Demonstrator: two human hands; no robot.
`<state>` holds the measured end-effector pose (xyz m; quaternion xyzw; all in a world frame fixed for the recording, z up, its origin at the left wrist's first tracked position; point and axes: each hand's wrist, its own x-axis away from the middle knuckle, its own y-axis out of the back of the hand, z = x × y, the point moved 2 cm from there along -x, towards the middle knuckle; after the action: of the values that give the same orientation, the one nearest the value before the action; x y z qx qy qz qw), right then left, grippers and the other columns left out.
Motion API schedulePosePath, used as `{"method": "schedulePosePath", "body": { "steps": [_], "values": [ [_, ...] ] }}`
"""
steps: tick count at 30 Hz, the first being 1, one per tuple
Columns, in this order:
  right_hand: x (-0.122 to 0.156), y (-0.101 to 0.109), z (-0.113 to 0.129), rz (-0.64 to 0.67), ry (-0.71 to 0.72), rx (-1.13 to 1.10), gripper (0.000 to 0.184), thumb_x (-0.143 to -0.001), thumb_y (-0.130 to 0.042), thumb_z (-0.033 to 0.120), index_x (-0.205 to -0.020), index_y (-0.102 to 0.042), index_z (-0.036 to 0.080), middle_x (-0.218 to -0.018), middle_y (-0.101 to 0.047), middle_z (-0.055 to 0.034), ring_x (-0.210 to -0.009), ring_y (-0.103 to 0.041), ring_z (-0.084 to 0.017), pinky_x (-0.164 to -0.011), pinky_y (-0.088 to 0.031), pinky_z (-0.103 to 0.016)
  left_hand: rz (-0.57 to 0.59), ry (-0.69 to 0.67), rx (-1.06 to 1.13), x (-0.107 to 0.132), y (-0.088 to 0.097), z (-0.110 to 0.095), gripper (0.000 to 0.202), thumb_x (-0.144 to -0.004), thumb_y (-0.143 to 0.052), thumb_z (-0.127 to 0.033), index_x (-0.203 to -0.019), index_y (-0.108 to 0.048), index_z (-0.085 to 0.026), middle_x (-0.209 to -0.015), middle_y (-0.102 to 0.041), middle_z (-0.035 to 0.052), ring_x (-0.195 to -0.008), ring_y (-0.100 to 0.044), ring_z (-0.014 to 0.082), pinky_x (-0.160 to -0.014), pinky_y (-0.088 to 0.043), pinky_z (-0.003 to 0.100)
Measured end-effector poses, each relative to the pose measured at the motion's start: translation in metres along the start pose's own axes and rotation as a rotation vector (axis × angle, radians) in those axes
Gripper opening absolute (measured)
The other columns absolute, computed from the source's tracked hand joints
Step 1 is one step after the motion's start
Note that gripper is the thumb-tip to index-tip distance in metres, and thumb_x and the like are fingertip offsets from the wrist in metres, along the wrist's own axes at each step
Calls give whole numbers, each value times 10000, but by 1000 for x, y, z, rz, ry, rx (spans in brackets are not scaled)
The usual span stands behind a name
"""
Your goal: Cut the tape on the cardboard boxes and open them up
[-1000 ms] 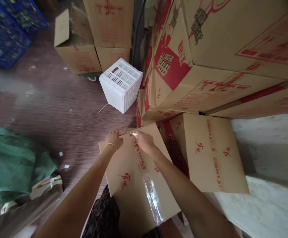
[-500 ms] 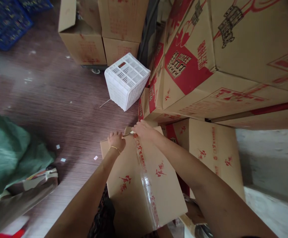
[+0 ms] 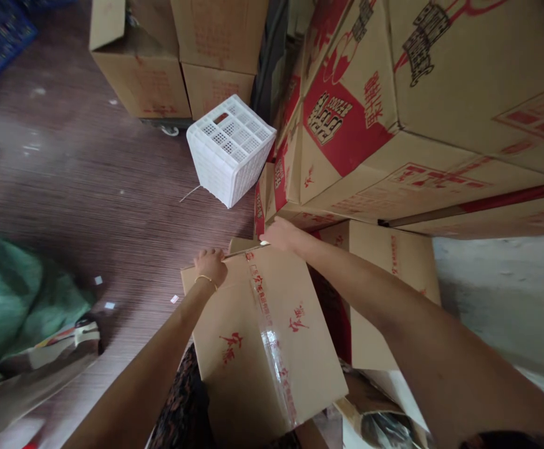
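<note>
A taped cardboard box [image 3: 257, 337] with red print sits in front of me, close to my legs. My left hand [image 3: 210, 264], with a thin bracelet at the wrist, is closed over the box's far edge. My right hand [image 3: 282, 236] is closed at the far right corner of the same edge, pinching a small pale object that I cannot make out. A thin strip runs along the edge between the two hands.
Stacked printed cartons [image 3: 412, 106] rise on the right, another carton [image 3: 384, 280] beside the box. A white perforated crate [image 3: 229, 148] stands on the brown floor. More cartons [image 3: 169, 56] sit at the back, one on a wheeled dolly. Green sacks [image 3: 14, 299] lie at left.
My right hand has slid to the right along the box's far edge, away from my left hand, which stays on the edge. The view has shifted slightly.
</note>
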<state>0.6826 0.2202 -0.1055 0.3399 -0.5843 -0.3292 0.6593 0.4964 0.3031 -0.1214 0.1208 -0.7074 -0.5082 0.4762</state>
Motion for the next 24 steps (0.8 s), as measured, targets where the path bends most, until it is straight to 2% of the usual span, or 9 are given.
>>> {"method": "schedulePosePath", "body": {
  "steps": [3,6,8,11,13,16,18,21,24],
  "values": [
    [15,-5,-14,12,-74,-13,269,-930,-504,173,-1115,-699,153,-1050,-749,-156,-1005,-682,-274,-964,-342,-430,11,-27,-15,-3,2,1,400,-819,-436,-107,-1113,-698,-177,-1209,-652,141,-1199,-524,291,-901,-441,392],
    [30,-12,-7,-41,-232,-174,301,-940,-434,113,-1114,-679,134,-1073,-739,-169,-1043,-678,-272,-1000,-330,-434,29,-67,-26,-2,5,-1,398,-816,-448,-100,-1114,-702,-168,-1184,-674,137,-1181,-553,271,-943,-434,370],
    [40,-21,9,-81,-350,-314,313,-964,-395,134,-1153,-644,132,-1075,-735,-169,-1031,-684,-268,-939,-387,-402,33,-80,-30,-2,5,-2,398,-843,-446,-145,-1155,-691,-174,-1192,-671,139,-1183,-560,283,-958,-438,396],
    [50,-38,44,-104,-447,-460,329,-1017,-335,242,-1194,-601,161,-1046,-739,-141,-974,-702,-240,-772,-443,-318,40,-95,-42,-3,6,-3,411,-883,-451,-247,-1231,-669,-229,-1240,-648,127,-1238,-534,311,-979,-438,455],
    [56,-49,66,-109,-505,-550,340,-1034,-313,290,-1188,-594,175,-1026,-743,-119,-954,-705,-218,-720,-443,-284,63,-108,-58,-7,7,-3,406,-883,-465,-255,-1230,-675,-258,-1244,-650,107,-1236,-545,301,-975,-449,440],
    [70,-69,90,-141,-637,-709,371,-1049,-267,309,-1204,-581,186,-1059,-737,-97,-966,-697,-201,-711,-443,-267,92,-116,-99,-14,8,-3,383,-874,-469,-215,-1179,-700,-227,-1224,-663,108,-1184,-585,277,-951,-469,385],
    [91,-89,100,-171,-771,-877,384,-1052,-252,321,-1198,-580,186,-1032,-737,-85,-937,-692,-198,-707,-443,-262,75,-117,-137,-15,10,-6,394,-871,-459,-191,-1192,-686,-196,-1247,-648,128,-1203,-569,294,-963,-465,393],
    [142,-134,124,-218,-1020,-1084,360,-1043,-280,319,-1151,-591,173,-953,-729,-84,-869,-682,-202,-693,-435,-264,20,-127,-203,-11,13,-16,435,-878,-426,-175,-1264,-625,-159,-1306,-601,165,-1251,-517,343,-984,-451,445],
    [202,-186,171,-293,-1320,-1198,343,-1024,-302,307,-1048,-618,174,-931,-716,-93,-857,-673,-213,-682,-429,-273,3,-162,-274,-6,16,-26,445,-890,-393,-179,-1289,-576,-105,-1313,-570,219,-1258,-496,388,-987,-446,490]
  ]
}}
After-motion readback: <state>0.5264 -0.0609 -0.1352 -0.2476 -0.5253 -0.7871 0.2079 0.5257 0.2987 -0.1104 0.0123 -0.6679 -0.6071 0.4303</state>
